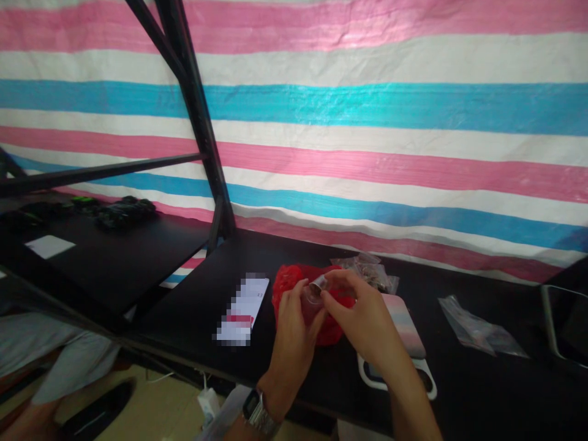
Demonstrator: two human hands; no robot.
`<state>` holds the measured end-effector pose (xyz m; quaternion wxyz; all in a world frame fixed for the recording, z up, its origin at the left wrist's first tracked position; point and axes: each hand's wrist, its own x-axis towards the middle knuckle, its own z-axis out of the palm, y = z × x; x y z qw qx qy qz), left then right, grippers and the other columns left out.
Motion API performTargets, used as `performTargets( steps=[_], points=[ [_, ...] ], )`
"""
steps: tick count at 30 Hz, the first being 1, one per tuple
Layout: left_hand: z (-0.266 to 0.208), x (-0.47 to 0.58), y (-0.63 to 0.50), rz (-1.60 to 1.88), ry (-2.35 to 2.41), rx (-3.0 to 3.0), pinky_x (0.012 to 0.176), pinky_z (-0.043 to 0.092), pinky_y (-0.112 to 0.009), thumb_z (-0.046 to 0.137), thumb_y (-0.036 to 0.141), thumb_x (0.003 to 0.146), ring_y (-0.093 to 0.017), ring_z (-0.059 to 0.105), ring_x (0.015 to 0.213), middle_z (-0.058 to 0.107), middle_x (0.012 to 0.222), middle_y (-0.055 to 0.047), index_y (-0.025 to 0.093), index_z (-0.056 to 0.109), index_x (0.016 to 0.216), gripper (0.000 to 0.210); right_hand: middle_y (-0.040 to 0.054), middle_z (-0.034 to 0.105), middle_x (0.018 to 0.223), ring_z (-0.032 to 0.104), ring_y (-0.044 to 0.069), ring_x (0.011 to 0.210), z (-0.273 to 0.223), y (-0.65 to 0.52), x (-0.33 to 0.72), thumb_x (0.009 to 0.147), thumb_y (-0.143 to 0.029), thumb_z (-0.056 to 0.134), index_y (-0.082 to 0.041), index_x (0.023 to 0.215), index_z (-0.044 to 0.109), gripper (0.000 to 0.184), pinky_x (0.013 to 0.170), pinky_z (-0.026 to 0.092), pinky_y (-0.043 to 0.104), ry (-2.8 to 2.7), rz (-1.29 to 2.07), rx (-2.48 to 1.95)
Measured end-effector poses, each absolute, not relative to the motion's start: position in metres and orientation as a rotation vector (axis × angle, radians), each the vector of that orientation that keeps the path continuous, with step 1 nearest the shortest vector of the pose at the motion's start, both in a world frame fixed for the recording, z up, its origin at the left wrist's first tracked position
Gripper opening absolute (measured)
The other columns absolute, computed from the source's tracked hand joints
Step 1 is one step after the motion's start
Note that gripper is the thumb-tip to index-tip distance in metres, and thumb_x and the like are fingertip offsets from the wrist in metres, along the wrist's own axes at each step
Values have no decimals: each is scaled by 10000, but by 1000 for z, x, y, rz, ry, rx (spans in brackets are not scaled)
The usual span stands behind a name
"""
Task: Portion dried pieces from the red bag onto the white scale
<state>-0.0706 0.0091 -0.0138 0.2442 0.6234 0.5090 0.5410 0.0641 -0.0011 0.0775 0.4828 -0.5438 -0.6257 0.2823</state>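
Observation:
My left hand [294,324], with a metal watch [258,409] on its wrist, is closed around a small see-through plastic piece [312,300] whose exact kind I cannot make out. The thumb and forefinger of my right hand [362,309] pinch a short silvery cylinder [318,283] at the top of that piece. Both hands are close together above a crumpled red plastic bag [287,278]. Under my right forearm lies a white digital scale [428,381] with a shiny plate [404,324], partly covered by the arm.
A phone [243,309] with a lit screen lies left of the bag. Small clear bags with contents [367,269] lie behind it; more clear bags [480,327] and a dark-screened device [567,324] are rightward. A black frame post [197,116] rises left. Another person's leg [76,367] shows lower left.

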Motion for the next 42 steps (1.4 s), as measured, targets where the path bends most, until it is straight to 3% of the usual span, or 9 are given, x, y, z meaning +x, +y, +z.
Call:
performTargets(
  steps=[5, 11, 19, 23, 31, 38, 42],
  points=[
    [-19, -71, 15, 1489, 1339, 1759, 1077, 525, -547, 630, 296, 945, -313, 662, 1235, 693, 1293, -144, 200, 564, 1400, 470, 51, 770, 1133, 748, 216, 1040, 80, -8, 59, 885, -120, 636, -231, 1074, 730, 238, 955, 574, 365, -1690, 605, -1316],
    [-24, -66, 9, 1461, 1267, 1777, 1149, 477, -560, 623, 322, 962, -331, 606, 1360, 633, 1450, -176, 204, 490, 1487, 555, 50, 730, 1198, 723, 199, 1060, 82, -12, 59, 900, -51, 602, -238, 1045, 721, 265, 977, 564, 353, -1816, 495, -1297],
    [-18, -74, -4, 1495, 1331, 1542, 1146, 494, -552, 654, 329, 941, -311, 645, 1331, 658, 1422, -162, 210, 526, 1444, 531, 51, 728, 1236, 703, 212, 1167, 88, -16, 66, 930, -134, 658, -255, 1159, 704, 263, 1049, 541, 353, -1757, 346, -1223],
    [-14, -77, -23, 1457, 1404, 1431, 1131, 505, -532, 653, 369, 939, -303, 675, 1275, 689, 1374, -154, 212, 547, 1425, 522, 87, 732, 1241, 709, 246, 1123, 72, -2, 67, 926, -137, 646, -218, 1182, 697, 273, 1039, 532, 405, -1716, 368, -1422],
    [-15, -66, -60, 1041, 1364, 1217, 1194, 452, -461, 611, 428, 967, -296, 607, 1416, 625, 1538, -139, 227, 531, 1493, 569, 109, 771, 1159, 602, 318, 1205, 52, 14, 59, 876, -43, 654, -166, 1063, 780, 257, 1046, 461, 402, -1970, 401, -1885],
    [-10, -79, -56, 1062, 1404, 1200, 1136, 493, -473, 641, 405, 930, -313, 694, 1283, 729, 1385, -140, 220, 604, 1405, 511, 108, 756, 1131, 672, 298, 1127, 64, -4, 66, 870, -76, 683, -192, 1002, 794, 209, 950, 485, 370, -2085, 488, -2025],
    [-3, -90, -53, 1080, 1467, 1271, 1104, 518, -482, 647, 453, 920, -316, 714, 1243, 742, 1354, -122, 244, 590, 1432, 556, 146, 719, 1228, 678, 310, 1152, 65, -6, 61, 896, -89, 680, -176, 1061, 775, 210, 933, 493, 366, -2050, 437, -2173]
  ],
)
